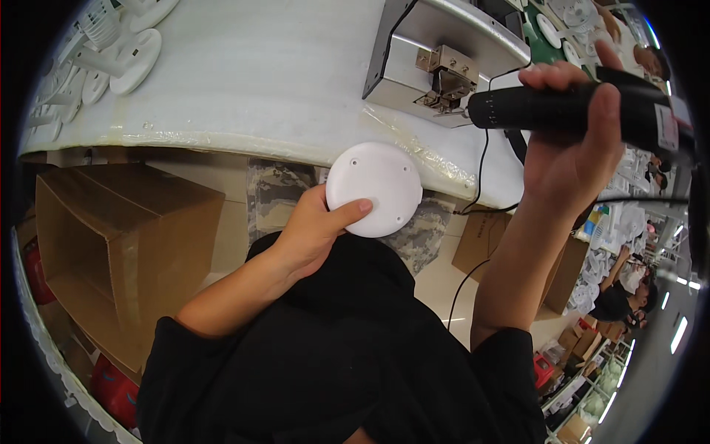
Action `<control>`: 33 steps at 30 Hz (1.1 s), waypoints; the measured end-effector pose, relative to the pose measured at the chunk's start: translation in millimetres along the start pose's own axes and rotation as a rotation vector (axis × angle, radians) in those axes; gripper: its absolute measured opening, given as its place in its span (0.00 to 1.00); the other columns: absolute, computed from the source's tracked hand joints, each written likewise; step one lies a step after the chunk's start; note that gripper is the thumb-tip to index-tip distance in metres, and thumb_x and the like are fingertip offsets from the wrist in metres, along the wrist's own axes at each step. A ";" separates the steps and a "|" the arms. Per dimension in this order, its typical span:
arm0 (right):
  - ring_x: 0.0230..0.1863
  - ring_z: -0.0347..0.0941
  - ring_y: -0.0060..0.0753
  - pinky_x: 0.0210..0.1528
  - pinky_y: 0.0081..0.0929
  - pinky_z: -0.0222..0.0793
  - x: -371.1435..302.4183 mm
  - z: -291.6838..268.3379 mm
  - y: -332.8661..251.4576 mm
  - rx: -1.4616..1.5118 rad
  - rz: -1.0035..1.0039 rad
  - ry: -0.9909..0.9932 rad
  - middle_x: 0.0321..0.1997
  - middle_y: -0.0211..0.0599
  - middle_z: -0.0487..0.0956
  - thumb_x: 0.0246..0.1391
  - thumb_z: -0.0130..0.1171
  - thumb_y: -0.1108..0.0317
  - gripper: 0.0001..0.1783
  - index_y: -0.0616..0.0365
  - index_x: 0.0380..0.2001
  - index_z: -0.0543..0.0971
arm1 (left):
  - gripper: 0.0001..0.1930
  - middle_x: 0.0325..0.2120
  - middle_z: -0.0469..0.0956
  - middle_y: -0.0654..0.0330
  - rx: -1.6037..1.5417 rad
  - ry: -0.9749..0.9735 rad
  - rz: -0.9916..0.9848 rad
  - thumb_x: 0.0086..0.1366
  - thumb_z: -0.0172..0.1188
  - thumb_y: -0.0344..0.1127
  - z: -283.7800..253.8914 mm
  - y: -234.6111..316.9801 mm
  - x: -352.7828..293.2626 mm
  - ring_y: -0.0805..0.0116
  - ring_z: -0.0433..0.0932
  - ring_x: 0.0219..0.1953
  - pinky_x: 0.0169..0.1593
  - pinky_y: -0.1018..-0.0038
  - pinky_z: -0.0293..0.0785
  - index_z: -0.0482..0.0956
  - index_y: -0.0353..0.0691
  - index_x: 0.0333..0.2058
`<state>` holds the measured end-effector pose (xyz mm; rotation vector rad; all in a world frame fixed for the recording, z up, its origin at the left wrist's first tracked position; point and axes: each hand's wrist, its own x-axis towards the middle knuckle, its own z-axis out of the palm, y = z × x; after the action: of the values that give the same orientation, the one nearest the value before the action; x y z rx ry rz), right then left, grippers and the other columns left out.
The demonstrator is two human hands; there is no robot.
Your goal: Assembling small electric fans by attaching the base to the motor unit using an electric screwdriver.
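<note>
A round white plastic disc, with small screw holes near its rim, is gripped at its lower left edge by my left hand. My thumb lies on its face, and the other fingers are hidden beneath. Up at the right, my right hand is wrapped around a black electric screwdriver. Its thin bit points left, close to the metal mechanism on the front of a grey box-shaped screw feeder. Whether the bit touches that mechanism I cannot tell.
A white-covered table stretches across ahead of me, its edge wrapped in clear film. White fan-like parts with round bases stand at its far left. An open cardboard box is at my left. A black cable hangs near my right arm. Other people work farther right.
</note>
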<state>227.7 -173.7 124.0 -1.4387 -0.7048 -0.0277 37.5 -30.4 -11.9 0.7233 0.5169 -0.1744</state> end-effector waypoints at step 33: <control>0.21 0.66 0.21 0.30 0.29 0.64 30.7 20.9 -21.1 0.207 -0.123 -0.175 0.23 0.23 0.69 0.48 0.44 0.45 0.27 0.55 0.41 0.75 | 0.19 0.38 0.78 0.46 0.050 0.061 0.050 0.66 0.56 0.33 2.2 6.0 2.9 0.65 0.80 0.34 0.30 0.79 0.81 0.69 0.22 0.50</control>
<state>234.4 -146.4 156.0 -1.2079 -0.9126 0.0739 42.8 -27.4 -8.4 0.7919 0.5534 -0.1193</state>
